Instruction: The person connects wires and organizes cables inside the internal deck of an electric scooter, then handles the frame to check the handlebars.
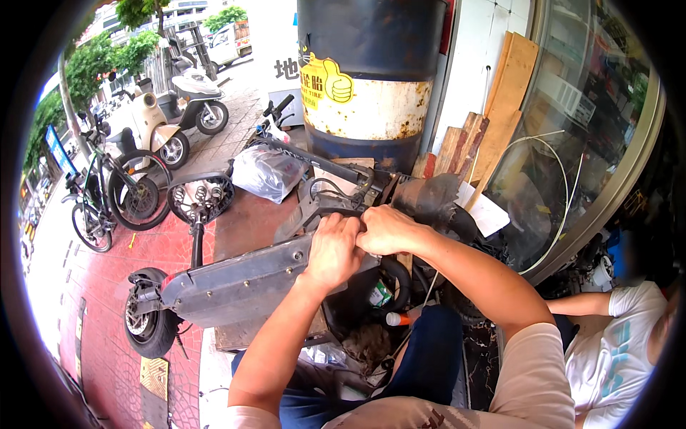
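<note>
An electric scooter (236, 282) lies tipped over in front of me, its flat grey underside with screws turned toward me. Its rear wheel (151, 314) points left, and the seat (201, 196) with coil springs hangs off a post on the far side. At the front end of the deck, my left hand (333, 247) is closed over the edge of the frame. My right hand (386, 230) is closed right beside it, touching it, near the dark front joint (325, 204) with its black cable. What the right fingers grip is hidden.
A clear plastic bag (268, 171) lies behind the scooter, before a large rusty drum (364, 107). Wooden boards (511, 93) lean on the right by a glass door. An orange-capped bottle (399, 319) is near my knee. Another person (614, 343) sits at right; parked scooters (161, 129) stand left.
</note>
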`<action>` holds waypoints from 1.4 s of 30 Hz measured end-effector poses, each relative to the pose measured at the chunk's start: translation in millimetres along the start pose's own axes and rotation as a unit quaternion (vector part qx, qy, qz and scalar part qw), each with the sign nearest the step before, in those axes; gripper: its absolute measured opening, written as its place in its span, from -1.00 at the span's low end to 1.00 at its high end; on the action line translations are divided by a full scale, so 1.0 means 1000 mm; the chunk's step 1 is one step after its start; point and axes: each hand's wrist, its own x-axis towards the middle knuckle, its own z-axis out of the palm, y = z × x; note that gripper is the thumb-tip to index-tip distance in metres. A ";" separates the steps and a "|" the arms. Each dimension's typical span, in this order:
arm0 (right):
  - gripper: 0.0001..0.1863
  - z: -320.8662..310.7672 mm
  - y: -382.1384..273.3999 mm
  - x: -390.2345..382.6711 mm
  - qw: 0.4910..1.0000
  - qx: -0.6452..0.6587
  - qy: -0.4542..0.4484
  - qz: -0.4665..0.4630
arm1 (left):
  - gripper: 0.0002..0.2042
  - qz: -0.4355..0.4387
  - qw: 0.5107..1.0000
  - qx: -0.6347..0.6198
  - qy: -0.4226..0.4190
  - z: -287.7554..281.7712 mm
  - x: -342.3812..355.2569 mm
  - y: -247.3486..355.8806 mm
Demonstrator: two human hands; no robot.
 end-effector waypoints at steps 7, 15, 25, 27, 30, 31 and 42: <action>-0.57 0.013 0.011 0.005 0.999 0.024 0.032 0.017 | -0.76 0.000 1.000 -0.002 0.020 0.002 0.001 0.001; -0.53 0.021 0.015 0.013 0.999 -0.005 0.041 -0.018 | -0.73 0.015 1.000 -0.018 -0.018 -0.003 0.002 -0.008; -0.53 0.031 0.023 0.005 0.989 0.066 0.087 -0.101 | -0.71 0.006 0.997 -0.041 -0.069 -0.014 0.008 -0.011; -0.55 0.034 0.030 0.006 0.985 0.086 0.094 -0.116 | -0.73 0.008 0.996 -0.051 -0.068 -0.014 0.008 -0.012; -0.61 0.033 0.038 0.008 0.982 0.099 0.085 -0.139 | -0.76 0.004 0.997 -0.053 -0.060 -0.014 0.009 -0.009; -0.62 0.027 0.041 0.010 0.986 0.092 0.057 -0.129 | -0.76 -0.001 0.997 -0.048 -0.059 -0.013 0.010 -0.007; -0.71 -0.010 0.019 0.009 0.959 0.219 -0.176 0.023 | -0.75 -0.026 0.998 -0.052 -0.027 -0.008 0.005 -0.003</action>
